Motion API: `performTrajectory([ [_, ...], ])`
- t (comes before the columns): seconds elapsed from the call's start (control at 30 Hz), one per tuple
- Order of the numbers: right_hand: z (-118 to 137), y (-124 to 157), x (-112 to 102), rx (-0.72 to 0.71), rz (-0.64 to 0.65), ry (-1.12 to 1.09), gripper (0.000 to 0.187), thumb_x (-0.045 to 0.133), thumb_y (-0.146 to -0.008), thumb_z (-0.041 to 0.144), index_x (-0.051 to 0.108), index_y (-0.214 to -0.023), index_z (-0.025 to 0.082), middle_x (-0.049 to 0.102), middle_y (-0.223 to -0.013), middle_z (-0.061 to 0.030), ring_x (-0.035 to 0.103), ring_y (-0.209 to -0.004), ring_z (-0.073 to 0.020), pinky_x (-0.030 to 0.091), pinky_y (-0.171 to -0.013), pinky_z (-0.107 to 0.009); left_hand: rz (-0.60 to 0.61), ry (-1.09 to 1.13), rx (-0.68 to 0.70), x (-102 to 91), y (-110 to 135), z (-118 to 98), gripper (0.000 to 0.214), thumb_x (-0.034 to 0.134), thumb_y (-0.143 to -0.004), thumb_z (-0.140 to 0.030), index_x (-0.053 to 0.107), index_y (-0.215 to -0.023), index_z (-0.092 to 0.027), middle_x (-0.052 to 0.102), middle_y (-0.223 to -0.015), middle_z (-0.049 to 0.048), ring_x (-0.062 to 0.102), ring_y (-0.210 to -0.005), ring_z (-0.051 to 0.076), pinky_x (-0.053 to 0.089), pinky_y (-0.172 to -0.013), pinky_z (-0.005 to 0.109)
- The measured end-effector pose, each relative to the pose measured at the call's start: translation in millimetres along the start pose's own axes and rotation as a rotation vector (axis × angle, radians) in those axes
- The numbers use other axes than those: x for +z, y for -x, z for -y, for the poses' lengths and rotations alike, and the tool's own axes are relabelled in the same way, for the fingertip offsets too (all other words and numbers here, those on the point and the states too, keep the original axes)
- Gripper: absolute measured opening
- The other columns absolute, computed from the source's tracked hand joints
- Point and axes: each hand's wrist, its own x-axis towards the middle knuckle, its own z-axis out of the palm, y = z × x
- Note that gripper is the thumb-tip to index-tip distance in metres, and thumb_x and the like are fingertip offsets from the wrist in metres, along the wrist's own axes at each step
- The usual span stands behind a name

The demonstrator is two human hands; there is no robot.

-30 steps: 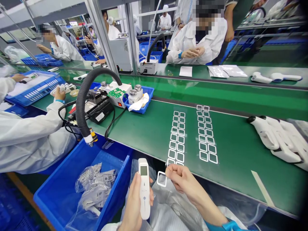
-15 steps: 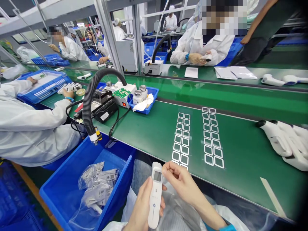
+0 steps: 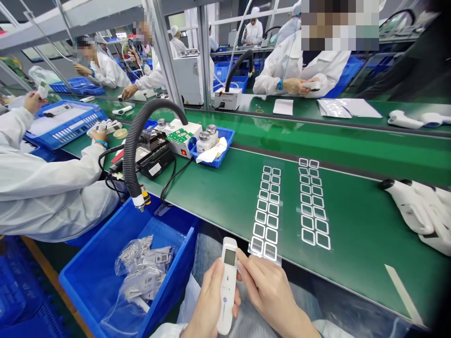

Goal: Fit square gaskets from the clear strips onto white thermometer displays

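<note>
- Handheld thermometer (image 3: 225, 293) in left grip (image 3: 211, 300): white plastic, smooth, glossy.
- Conveyor surface (image 3: 352, 263) ahead of left grip: green, smooth, satin sheen.
- Bin (image 3: 84, 281) left of left grip: blue plastic, matt.
- Bags (image 3: 141, 277) in bin: clear plastic film, glossy, creased.

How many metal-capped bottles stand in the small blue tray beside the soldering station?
2. One metal-capped bottle stands front left in the blue tray, another right behind it.

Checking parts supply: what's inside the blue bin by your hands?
The blue bin holds clear plastic bags of grey parts. The bin floor under the bags is covered, and so are any parts lying lowest in the pile.
</note>
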Motion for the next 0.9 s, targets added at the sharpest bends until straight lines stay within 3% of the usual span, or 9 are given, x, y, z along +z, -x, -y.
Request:
performTrajectory([
  [0.1, -2, 5, 0, -0.016, -0.024, -0.053, 0.036, 0.045, -0.098, 0.018, 0.059, -0.131, 0.017, 0.062, -0.068, -0.0034, 0.055, -0.058, -0.0169, 0.041, -0.055, -0.03, 0.004, 0.0, -0.005, 0.7, 1, -3, 0.061, 0.056, -0.077, -0.076, 0.06, -0.08, -0.015, 0.055, -0.05, 0.0026, 0.044, -0.037, 0.011, 0.031, -0.039, 0.021],
  [0.27, -7, -11, -15, 0.236, -0.114, -0.432, 0.027, 0.048, -0.098, 0.026, 0.067, -0.118, 0.023, 0.066, -0.097, -0.0088, 0.063, -0.088, -0.0201, 0.051, -0.076, -0.031, 0.044, -0.046, -0.023, 5.8, 6, -8, 0.065, 0.055, -0.075, -0.078, 0.059, -0.085, -0.014, 0.056, -0.052, 0.0022, 0.044, -0.037, 0.01, 0.031, -0.037, 0.02],
  [0.37, -10, -25, -25, 0.363, -0.01, -0.597, 0.024, 0.053, -0.095, 0.035, 0.071, -0.104, 0.021, 0.067, -0.106, -0.0094, 0.064, -0.097, -0.0223, 0.052, -0.082, -0.032, 0.137, -0.168, 0.019, 8.3, 7, -11, 0.058, 0.062, -0.076, -0.071, 0.056, -0.092, -0.015, 0.054, -0.054, -0.0019, 0.043, -0.038, 0.008, 0.031, -0.037, 0.018],
  [0.5, -15, -34, -29, 0.478, 0.14, -0.726, 0.026, 0.059, -0.091, 0.04, 0.072, -0.099, 0.019, 0.069, -0.101, -0.0081, 0.065, -0.086, -0.0214, 0.053, -0.076, -0.031, 0.249, -0.316, 0.067, 7.6, 3, -8, 0.055, 0.066, -0.076, -0.066, 0.053, -0.098, -0.016, 0.057, -0.068, -0.0019, 0.043, -0.04, 0.006, 0.033, -0.036, 0.017],
  [0.57, -18, -33, -28, 0.485, 0.152, -0.712, 0.025, 0.061, -0.09, 0.04, 0.072, -0.098, 0.019, 0.069, -0.096, -0.0068, 0.064, -0.082, -0.0204, 0.051, -0.074, -0.031, 0.255, -0.343, 0.06, 6.6, 1, -5, 0.056, 0.065, -0.077, -0.066, 0.052, -0.1, -0.017, 0.059, -0.075, -0.0003, 0.044, -0.04, 0.006, 0.034, -0.035, 0.017],
  [0.73, -26, -23, -31, 0.347, 0.15, -0.545, 0.024, 0.054, -0.096, 0.035, 0.07, -0.104, 0.019, 0.066, -0.093, -0.0053, 0.06, -0.082, -0.0182, 0.047, -0.076, -0.031, 0.306, -0.464, -0.009, 6.3, -5, -7, 0.056, 0.061, -0.078, -0.069, 0.053, -0.097, -0.017, 0.053, -0.064, -0.0033, 0.041, -0.039, 0.007, 0.035, -0.038, 0.019],
  [0.83, -30, -19, -46, 0.28, 0.197, -0.505, 0.026, 0.05, -0.099, 0.035, 0.068, -0.111, 0.021, 0.065, -0.102, -0.0064, 0.061, -0.093, -0.0189, 0.047, -0.086, -0.032, 0.366, -0.55, 0.002, 6.2, -13, -19, 0.062, 0.062, -0.075, -0.072, 0.056, -0.1, -0.015, 0.056, -0.07, -0.0008, 0.044, -0.046, 0.007, 0.036, -0.047, 0.02],
  [0.9, -33, -18, -63, 0.252, 0.268, -0.481, 0.028, 0.056, -0.096, 0.04, 0.066, -0.115, 0.023, 0.063, -0.113, -0.007, 0.059, -0.103, -0.0205, 0.046, -0.092, -0.033, 0.465, -0.601, 0.016, 7.6, -21, -31, 0.065, 0.063, -0.075, -0.072, 0.059, -0.106, -0.015, 0.058, -0.075, 0.0011, 0.047, -0.055, 0.01, 0.037, -0.053, 0.021],
])
